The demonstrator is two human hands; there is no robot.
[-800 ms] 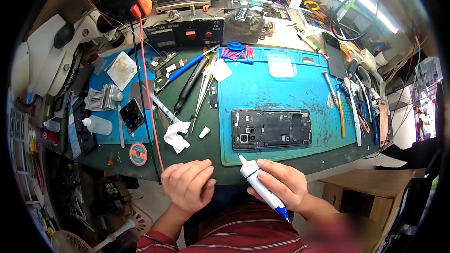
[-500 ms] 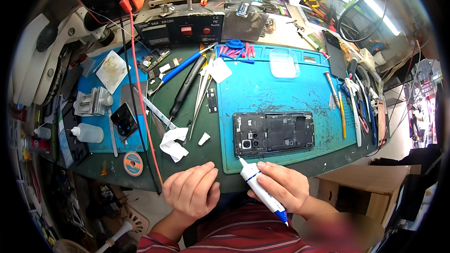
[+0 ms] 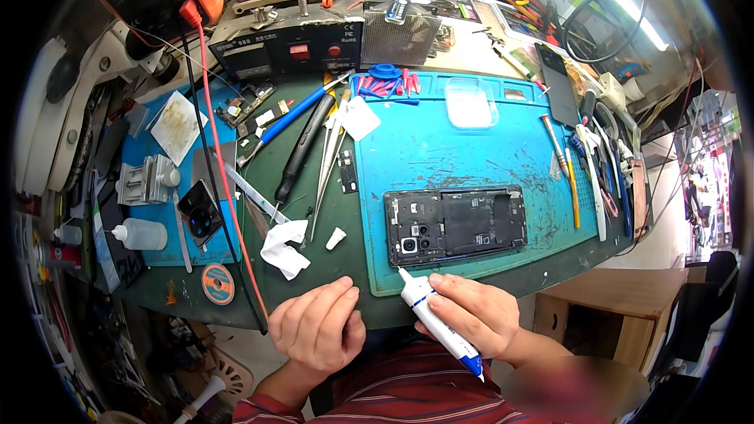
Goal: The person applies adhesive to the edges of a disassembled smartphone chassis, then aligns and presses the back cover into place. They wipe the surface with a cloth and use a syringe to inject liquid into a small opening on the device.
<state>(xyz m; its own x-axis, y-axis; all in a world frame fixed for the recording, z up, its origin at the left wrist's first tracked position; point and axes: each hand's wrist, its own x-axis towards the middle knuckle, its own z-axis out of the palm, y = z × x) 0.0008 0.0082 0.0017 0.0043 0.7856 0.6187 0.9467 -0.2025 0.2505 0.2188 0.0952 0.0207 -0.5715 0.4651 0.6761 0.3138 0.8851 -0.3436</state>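
Note:
My right hand [image 3: 477,316] grips a white glue tube [image 3: 441,328] with blue bands. Its thin nozzle points up toward the near left corner of an opened black phone [image 3: 483,224], close to the edge; whether the tip touches is too small to tell. The phone lies on a blue work mat [image 3: 440,153], its inner side facing up and the camera lenses at its left end. My left hand [image 3: 318,323] hovers at the table's front edge with its fingers curled in and nothing visible in them. Just beyond it lie a white cap [image 3: 336,238] and a crumpled tissue [image 3: 285,250].
A black pen-shaped tool [image 3: 305,149], tweezers [image 3: 326,161] and a blue-handled tool [image 3: 297,114] lie left of the mat. Red and black cables [image 3: 222,173] cross the left side. Further left stand a plastic bottle [image 3: 144,234] and a solder spool [image 3: 218,284]. Several hand tools [image 3: 601,165] line the right.
The view has shifted slightly, so the bench appears a little further left and lower. Both hands keep nearly the same pose, and the nozzle stays by the phone's corner.

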